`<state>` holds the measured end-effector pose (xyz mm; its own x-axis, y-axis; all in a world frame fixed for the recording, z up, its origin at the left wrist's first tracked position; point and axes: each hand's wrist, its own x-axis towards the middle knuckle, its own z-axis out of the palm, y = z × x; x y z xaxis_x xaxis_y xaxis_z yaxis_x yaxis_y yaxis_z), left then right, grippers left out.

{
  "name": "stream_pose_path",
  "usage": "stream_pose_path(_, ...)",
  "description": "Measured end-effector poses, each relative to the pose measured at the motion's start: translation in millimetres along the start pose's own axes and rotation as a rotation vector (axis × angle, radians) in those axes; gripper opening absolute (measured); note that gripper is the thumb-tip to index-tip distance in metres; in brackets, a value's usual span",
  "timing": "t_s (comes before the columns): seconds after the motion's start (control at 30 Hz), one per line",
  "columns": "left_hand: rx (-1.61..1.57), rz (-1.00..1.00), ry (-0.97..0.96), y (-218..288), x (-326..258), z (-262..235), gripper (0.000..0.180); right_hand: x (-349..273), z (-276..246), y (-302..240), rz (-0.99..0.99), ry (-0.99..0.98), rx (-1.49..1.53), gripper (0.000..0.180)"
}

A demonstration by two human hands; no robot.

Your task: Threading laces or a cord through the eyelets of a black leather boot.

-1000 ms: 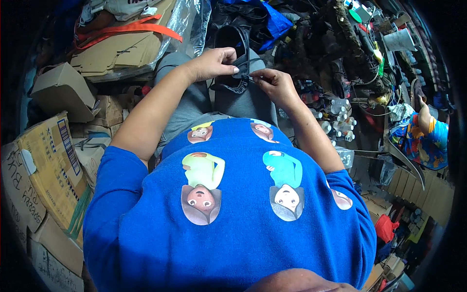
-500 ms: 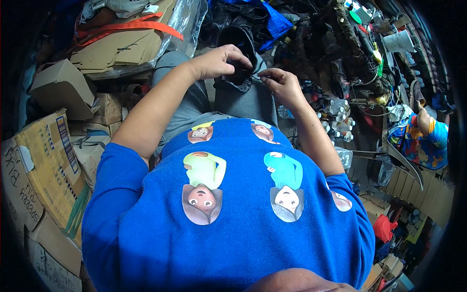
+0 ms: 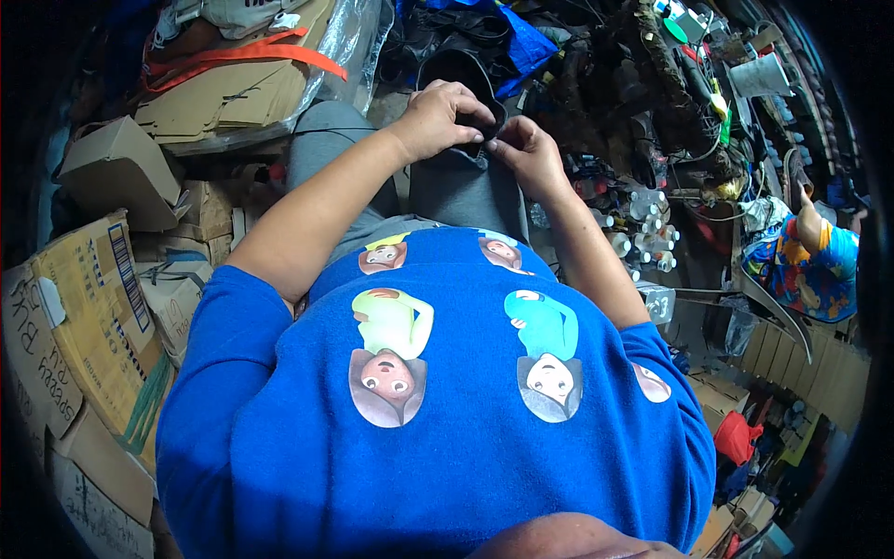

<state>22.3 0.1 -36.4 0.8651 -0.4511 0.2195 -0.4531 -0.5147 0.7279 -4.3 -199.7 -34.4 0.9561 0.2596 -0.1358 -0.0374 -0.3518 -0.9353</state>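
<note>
On my right thigh rests a dark item (image 3: 456,70) that looks like a shoe or boot, its rounded opening facing up. My left hand (image 3: 445,119) reaches over the opening from the left. Its fingers are bent and its thumb presses on the near right rim. Across from it, my right hand (image 3: 531,154) pinches the same rim between thumb and fingers. The fingertips of both hands almost meet there. Whether something thin, such as a thread, is between them is too small to tell.
Flattened cardboard (image 3: 251,98) with an orange strap (image 3: 279,51) lies at the far left, above a cardboard box (image 3: 121,177). Several small bottles (image 3: 652,233) stand to the right. Beyond them is another person's colourful sleeve (image 3: 833,265). A blue plastic sheet (image 3: 531,47) lies at the back.
My left hand has moved right and slightly down, its thumb now on the rim. My right hand has shifted a little left, bringing the fingertips closer together.
</note>
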Motion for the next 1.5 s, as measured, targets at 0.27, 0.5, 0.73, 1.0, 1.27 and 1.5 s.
stream_pose_path(0.27, 0.052, -0.039, -0.046, 11, 10, -1, 0.017, 3, -3, -35, -0.295, 0.065, -0.561, 0.053)
stream_pose_path(0.5, 0.434, 0.216, 0.241, 13, 1, -41, 0.005, 19, -19, 7, -0.087, 0.009, -0.145, 0.037)
stream_pose_path(0.73, 0.225, -0.054, 0.612, -22, -88, -250, 0.008, 13, -14, -18, -0.093, -0.119, 0.163, 0.037)
stream_pose_path(1.0, 0.291, 0.124, 0.122, 112, -70, -192, 0.023, -5, 23, -85, -0.680, -0.044, -0.768, 0.056)
stream_pose_path(1.27, 0.187, 0.219, 0.290, 62, -49, -109, 0.015, -19, -5, -118, -0.243, -0.040, 0.077, 0.017)
stream_pose_path(1.5, 0.248, -0.015, -0.032, 8, -86, -26, 0.026, -30, -128, -37, -0.067, -0.057, 1.212, 0.012)
